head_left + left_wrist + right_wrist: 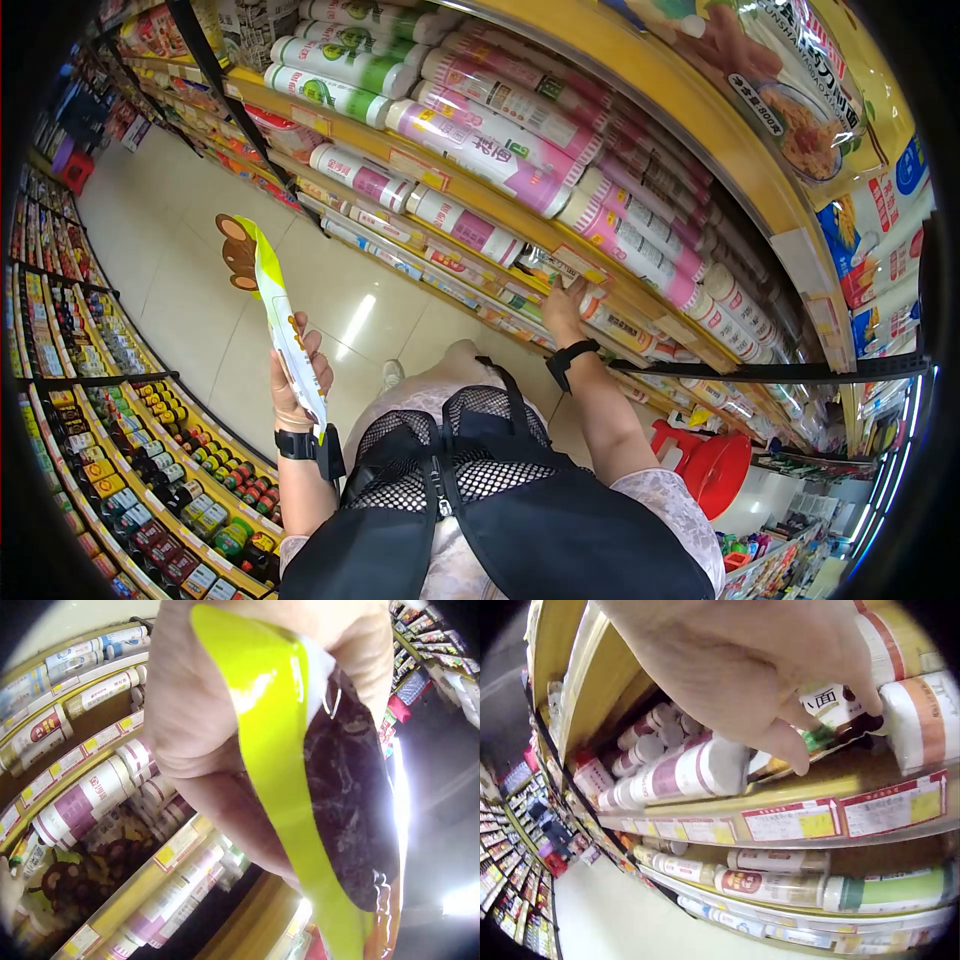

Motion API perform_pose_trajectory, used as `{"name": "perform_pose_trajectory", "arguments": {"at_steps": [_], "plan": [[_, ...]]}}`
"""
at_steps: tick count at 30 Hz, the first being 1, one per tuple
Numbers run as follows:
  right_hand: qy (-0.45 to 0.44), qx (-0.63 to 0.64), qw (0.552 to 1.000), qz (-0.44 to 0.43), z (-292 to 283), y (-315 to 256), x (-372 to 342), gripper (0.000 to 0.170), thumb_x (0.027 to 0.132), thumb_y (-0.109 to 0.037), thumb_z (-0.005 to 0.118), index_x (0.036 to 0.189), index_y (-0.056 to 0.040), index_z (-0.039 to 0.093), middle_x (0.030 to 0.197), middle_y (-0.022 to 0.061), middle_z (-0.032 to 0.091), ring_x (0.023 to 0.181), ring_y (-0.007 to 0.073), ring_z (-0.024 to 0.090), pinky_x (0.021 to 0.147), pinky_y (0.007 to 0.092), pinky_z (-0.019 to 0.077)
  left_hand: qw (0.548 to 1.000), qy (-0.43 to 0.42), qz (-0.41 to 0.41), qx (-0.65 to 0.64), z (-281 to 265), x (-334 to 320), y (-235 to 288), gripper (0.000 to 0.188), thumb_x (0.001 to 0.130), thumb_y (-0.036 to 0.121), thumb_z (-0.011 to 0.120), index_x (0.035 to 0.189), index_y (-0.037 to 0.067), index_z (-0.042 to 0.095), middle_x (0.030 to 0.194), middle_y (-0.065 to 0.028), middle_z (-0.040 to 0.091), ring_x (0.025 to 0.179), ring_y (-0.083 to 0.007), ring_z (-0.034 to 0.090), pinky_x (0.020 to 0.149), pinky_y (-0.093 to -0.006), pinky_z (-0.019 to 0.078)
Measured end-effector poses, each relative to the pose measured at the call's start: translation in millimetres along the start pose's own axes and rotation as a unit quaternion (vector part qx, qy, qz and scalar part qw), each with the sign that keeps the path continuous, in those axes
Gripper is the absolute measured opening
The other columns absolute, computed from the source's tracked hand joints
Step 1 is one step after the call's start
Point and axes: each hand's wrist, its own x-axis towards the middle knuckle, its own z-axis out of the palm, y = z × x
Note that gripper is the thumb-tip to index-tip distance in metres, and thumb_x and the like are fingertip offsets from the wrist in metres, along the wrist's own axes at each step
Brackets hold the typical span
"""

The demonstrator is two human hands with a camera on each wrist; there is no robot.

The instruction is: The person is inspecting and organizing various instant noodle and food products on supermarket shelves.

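Note:
My left hand [306,365] grips a flat plastic food packet [284,325] by its lower part, holding it upright over the aisle. The packet has a yellow-green edge and brown cartoon shapes; up close in the left wrist view, its dark brown side [345,787] shows beside the palm. My right hand [742,675] reaches into a lower shelf, thumb and fingers spread over a glossy packet [832,712] with black characters and a green patch. This packet lies between a white-and-purple noodle roll [697,769] and a white-and-orange pack [922,724]. Part of it is hidden behind the fingers.
Wrapped noodle rolls [480,150] fill the shelf above my right hand. A yellow shelf edge with price tags [791,825] runs below it, over further rolls [769,885]. Bottles and jars [190,440] line the opposite side. A red stool [715,475] stands behind on the right.

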Motion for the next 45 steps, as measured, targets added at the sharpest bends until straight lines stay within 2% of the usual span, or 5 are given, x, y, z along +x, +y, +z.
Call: {"name": "perform_pose_trajectory", "arguments": {"at_steps": [13, 20, 34, 40, 45], "plan": [[-0.107, 0.079, 0.991, -0.018, 23.5, 12.4, 2.0, 0.058, 0.083, -0.003, 0.046, 0.139, -0.0029, 0.032, 0.142, 0.0407, 0.008, 0.126, 0.0531, 0.031, 0.102, 0.0491, 0.0350, 0.998, 0.057, -0.032, 0.023, 25.6, 3.7, -1.6, 0.056, 0.086, 0.034, 0.065, 0.127, 0.008, 0.036, 0.075, 0.0017, 0.041, 0.047, -0.0062, 0.037, 0.038, -0.0197, 0.0355], [0.045, -0.094, 0.992, -0.077, -27.1, -40.4, 7.7, 0.055, 0.084, -0.003, 0.049, 0.136, -0.0145, 0.039, 0.125, 0.0271, 0.046, 0.114, 0.0444, 0.048, 0.093, 0.0500, 0.0424, 0.993, 0.106, -0.037, 0.037, 23.9, 6.0, 3.5, 0.055, 0.087, 0.035, 0.064, 0.126, 0.009, 0.036, 0.077, 0.0012, 0.042, 0.047, -0.0064, 0.039, 0.039, -0.0199, 0.0359], [-0.020, 0.221, 0.966, 0.136, 45.3, -24.3, 95.4, 0.060, 0.079, -0.022, 0.067, 0.132, -0.0064, 0.042, 0.141, 0.0180, 0.038, 0.129, 0.0335, 0.037, 0.105, 0.0436, 0.0323, 0.963, 0.265, 0.028, 0.029, 24.0, -21.6, 16.9, 0.057, 0.089, 0.034, 0.062, 0.131, 0.009, 0.033, 0.082, -0.0009, 0.045, 0.047, -0.0069, 0.039, 0.040, -0.0200, 0.0351], [-0.036, 0.076, 0.995, 0.060, 48.3, -13.3, 108.3, 0.062, 0.078, -0.022, 0.069, 0.132, -0.0044, 0.042, 0.140, 0.0194, 0.039, 0.128, 0.0351, 0.039, 0.107, 0.0418, 0.0310, 0.975, 0.217, 0.044, 0.031, 25.6, -25.1, 17.3, 0.058, 0.090, 0.035, 0.059, 0.133, 0.007, 0.033, 0.082, -0.0009, 0.046, 0.049, -0.0095, 0.045, 0.041, -0.0218, 0.0405], [-0.082, 0.094, 0.992, -0.004, -25.3, -28.4, 54.2, 0.059, 0.081, -0.019, 0.066, 0.132, -0.0014, 0.042, 0.133, 0.0235, 0.045, 0.126, 0.0369, 0.040, 0.102, 0.0441, 0.0355, 0.965, 0.211, -0.013, 0.153, -31.9, -10.0, 18.7, 0.044, 0.092, 0.029, 0.054, 0.125, 0.000, 0.048, 0.114, -0.0151, 0.061, 0.096, -0.0253, 0.064, 0.080, -0.0367, 0.0561]]}}
